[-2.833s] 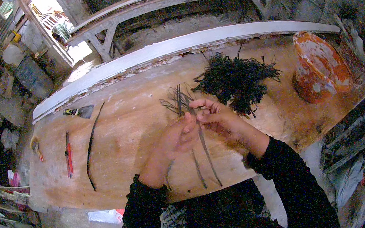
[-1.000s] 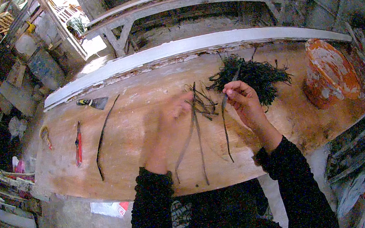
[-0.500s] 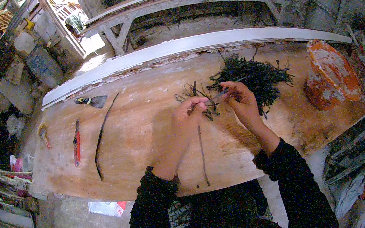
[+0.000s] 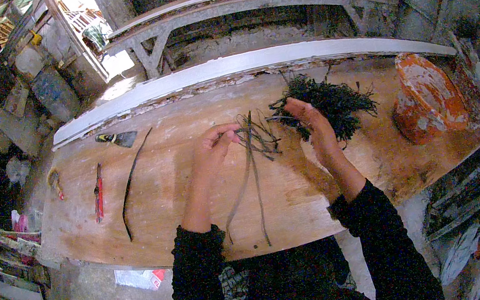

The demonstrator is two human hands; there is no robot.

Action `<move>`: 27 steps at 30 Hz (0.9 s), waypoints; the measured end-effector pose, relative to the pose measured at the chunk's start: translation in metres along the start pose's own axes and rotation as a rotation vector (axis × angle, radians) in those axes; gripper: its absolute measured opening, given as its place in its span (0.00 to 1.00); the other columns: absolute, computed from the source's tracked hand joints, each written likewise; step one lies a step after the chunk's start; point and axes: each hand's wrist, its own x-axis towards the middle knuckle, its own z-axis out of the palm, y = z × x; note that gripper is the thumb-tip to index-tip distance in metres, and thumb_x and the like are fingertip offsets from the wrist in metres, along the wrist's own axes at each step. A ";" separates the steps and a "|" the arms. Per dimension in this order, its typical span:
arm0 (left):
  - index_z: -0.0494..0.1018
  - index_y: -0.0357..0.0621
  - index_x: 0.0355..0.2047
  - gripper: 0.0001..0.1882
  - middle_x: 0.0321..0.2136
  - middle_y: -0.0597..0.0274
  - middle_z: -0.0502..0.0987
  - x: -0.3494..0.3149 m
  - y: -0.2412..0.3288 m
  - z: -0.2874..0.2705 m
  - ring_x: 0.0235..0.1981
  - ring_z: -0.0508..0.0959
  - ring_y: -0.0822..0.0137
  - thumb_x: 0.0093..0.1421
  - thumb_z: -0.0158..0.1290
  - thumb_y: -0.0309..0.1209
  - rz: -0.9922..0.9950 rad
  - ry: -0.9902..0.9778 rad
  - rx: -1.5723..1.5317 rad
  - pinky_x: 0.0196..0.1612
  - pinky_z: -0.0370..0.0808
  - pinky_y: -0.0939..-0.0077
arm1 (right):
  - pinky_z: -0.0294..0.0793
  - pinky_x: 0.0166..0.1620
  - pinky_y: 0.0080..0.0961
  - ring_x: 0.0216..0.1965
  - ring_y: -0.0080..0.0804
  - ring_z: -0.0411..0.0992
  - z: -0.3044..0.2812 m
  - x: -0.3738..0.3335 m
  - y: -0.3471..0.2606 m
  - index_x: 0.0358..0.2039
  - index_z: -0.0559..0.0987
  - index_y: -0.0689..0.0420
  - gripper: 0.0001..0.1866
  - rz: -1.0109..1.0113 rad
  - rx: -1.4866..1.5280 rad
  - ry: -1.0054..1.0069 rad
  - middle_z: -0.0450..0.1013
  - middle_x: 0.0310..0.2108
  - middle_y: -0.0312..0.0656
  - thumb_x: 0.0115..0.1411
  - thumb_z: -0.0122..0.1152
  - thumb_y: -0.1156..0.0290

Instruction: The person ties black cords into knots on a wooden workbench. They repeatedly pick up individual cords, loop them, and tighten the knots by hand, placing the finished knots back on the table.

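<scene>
Near the middle of the wooden tabletop, my left hand (image 4: 215, 144) is closed in a pinch at the top of a thin dark cord (image 4: 239, 198), which hangs down toward the near edge. A second dark strand (image 4: 260, 204) runs straight beside it. My right hand (image 4: 312, 121) is closed too, its fingertips on a small thin greyish piece (image 4: 285, 117) too blurred to name. Between the hands sits a loose tangle of thin dark cords (image 4: 260, 137). Just behind my right hand lies a thick bundle of knotted black cords (image 4: 341, 103).
An orange plaster-smeared bucket (image 4: 427, 98) stands at the right. To the left lie a long black strip (image 4: 136, 184), a red-handled tool (image 4: 99, 197), a putty knife (image 4: 119, 138) and a small brush (image 4: 55, 181). A long white beam (image 4: 237, 63) spans the far edge.
My left hand has moved left, away from my right, drawing a cord out so it now hangs lengthwise. The right hand has shifted slightly, and its fingers are straighter.
</scene>
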 end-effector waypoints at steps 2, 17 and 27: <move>0.71 0.45 0.34 0.12 0.18 0.74 0.68 0.001 -0.003 -0.004 0.13 0.56 0.84 0.52 0.47 0.36 0.004 -0.010 -0.021 0.15 0.51 0.90 | 0.59 0.44 0.22 0.38 0.29 0.65 0.016 -0.011 -0.014 0.39 0.70 0.59 0.28 0.219 0.259 -0.070 0.68 0.33 0.42 0.55 0.31 0.48; 0.70 0.42 0.32 0.10 0.24 0.68 0.73 0.016 -0.027 -0.027 0.13 0.60 0.83 0.52 0.47 0.34 -0.059 0.075 -0.077 0.16 0.56 0.90 | 0.61 0.22 0.16 0.11 0.17 0.53 -0.009 -0.002 0.005 0.21 0.66 0.51 0.13 0.385 0.430 -0.178 0.56 0.10 0.28 0.54 0.45 0.57; 0.71 0.41 0.27 0.08 0.20 0.67 0.74 0.024 -0.056 -0.035 0.15 0.66 0.80 0.48 0.52 0.32 -0.112 0.041 0.080 0.17 0.61 0.87 | 0.67 0.31 0.19 0.22 0.18 0.63 -0.026 0.011 0.013 0.42 0.64 0.54 0.15 0.174 0.731 -0.116 0.66 0.24 0.28 0.54 0.47 0.66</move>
